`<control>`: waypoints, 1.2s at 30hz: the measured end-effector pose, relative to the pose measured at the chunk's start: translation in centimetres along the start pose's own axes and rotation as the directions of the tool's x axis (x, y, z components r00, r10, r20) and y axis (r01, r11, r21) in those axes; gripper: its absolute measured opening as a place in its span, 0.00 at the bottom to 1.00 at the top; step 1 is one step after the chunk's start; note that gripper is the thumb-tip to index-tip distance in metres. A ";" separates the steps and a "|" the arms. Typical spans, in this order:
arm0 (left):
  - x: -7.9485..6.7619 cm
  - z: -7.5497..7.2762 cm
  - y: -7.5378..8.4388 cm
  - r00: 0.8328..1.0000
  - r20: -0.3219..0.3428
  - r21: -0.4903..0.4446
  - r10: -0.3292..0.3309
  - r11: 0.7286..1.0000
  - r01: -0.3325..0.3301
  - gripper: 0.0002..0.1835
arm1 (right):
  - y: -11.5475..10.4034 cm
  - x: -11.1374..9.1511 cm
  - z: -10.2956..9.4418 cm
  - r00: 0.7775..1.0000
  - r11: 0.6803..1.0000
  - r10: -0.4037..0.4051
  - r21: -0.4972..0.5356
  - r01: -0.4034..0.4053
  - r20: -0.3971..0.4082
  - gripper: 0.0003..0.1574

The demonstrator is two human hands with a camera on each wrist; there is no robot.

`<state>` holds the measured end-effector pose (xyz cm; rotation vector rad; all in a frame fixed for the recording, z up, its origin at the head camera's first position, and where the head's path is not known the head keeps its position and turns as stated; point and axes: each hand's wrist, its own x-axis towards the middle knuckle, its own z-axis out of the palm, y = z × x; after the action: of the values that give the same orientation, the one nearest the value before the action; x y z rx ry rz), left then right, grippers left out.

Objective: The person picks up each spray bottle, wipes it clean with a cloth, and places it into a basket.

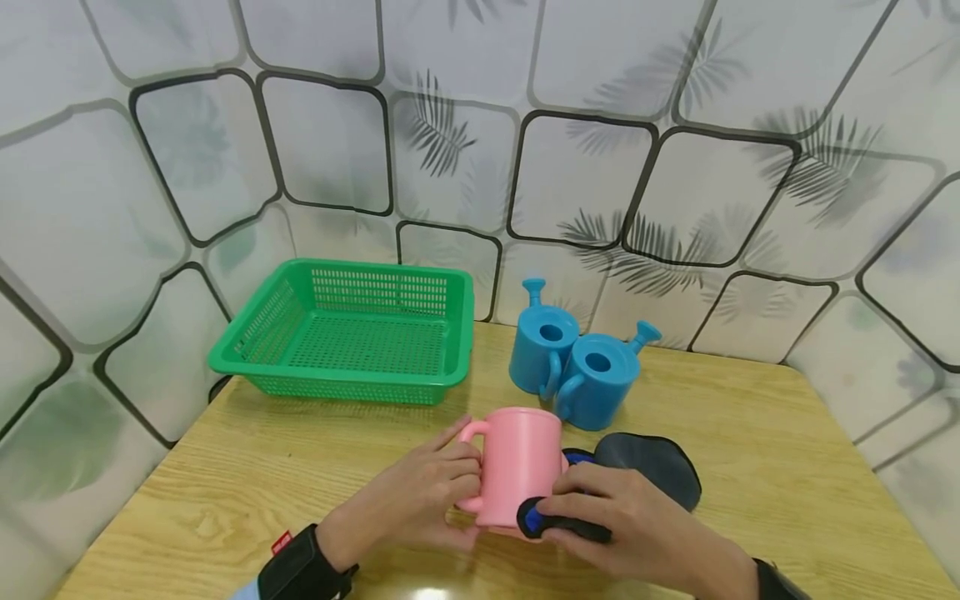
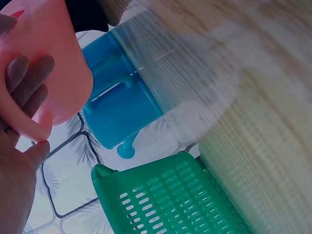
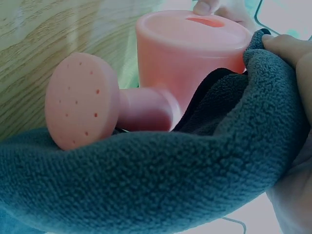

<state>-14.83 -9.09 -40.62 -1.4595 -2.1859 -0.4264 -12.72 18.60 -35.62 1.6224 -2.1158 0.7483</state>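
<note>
A pink toy watering can (image 1: 521, 467) is held tilted just above or against the table, between both hands. My left hand (image 1: 435, 492) grips it by its handle (image 2: 24, 119), fingers curled behind the loop. My right hand (image 1: 626, 512) holds a dark grey fuzzy cloth (image 3: 146, 180) with black edging, pressed near the can's body and spout. In the right wrist view the sprinkler head (image 3: 80, 102) points out over the cloth, and the can's top opening (image 3: 207, 22) shows. Another part of the cloth spreads to the right of the can in the head view.
Two blue watering cans (image 1: 546, 346) (image 1: 600, 383) stand side by side behind the pink one. A green slotted basket (image 1: 345, 383) sits at the back left of the wooden table (image 1: 757, 467). A patterned wall covering (image 1: 450, 183) closes off the back and sides.
</note>
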 end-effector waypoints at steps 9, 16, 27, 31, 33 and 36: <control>0.0 0.0 0.4 0.999 -0.022 -0.011 0.026 1.000 -0.026 0.15 | 0.6 -0.2 -0.3 0.998 0.999 0.038 -0.036 -0.039 -0.041 0.16; 0.1 0.0 1.2 0.998 -0.027 -0.048 0.051 0.997 -0.052 0.15 | 1.0 -0.4 -0.7 0.991 0.990 0.110 -0.082 -0.116 -0.075 0.16; 0.4 -0.2 1.4 0.996 -0.046 -0.023 0.074 0.997 -0.075 0.13 | 2.6 -0.2 -1.0 0.964 0.964 0.168 -0.172 -0.205 -0.208 0.20; 0.5 -0.2 1.5 0.995 -0.050 -0.020 0.081 0.996 -0.082 0.13 | 3.3 -0.1 -1.4 0.956 0.962 0.178 -0.164 -0.219 -0.234 0.20; 0.5 -0.3 1.5 0.995 -0.051 -0.022 0.080 0.996 -0.081 0.12 | 3.6 -0.1 -1.5 0.953 0.962 0.180 -0.158 -0.222 -0.242 0.16; 0.4 -0.3 1.7 0.996 -0.051 -0.029 0.079 0.996 -0.081 0.12 | 4.0 -0.1 -1.5 0.950 0.962 0.179 -0.156 -0.223 -0.256 0.21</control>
<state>-13.37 -8.25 -40.17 -1.5302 -2.0830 -0.4656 -16.58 20.35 -35.21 1.1697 -2.1228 0.7453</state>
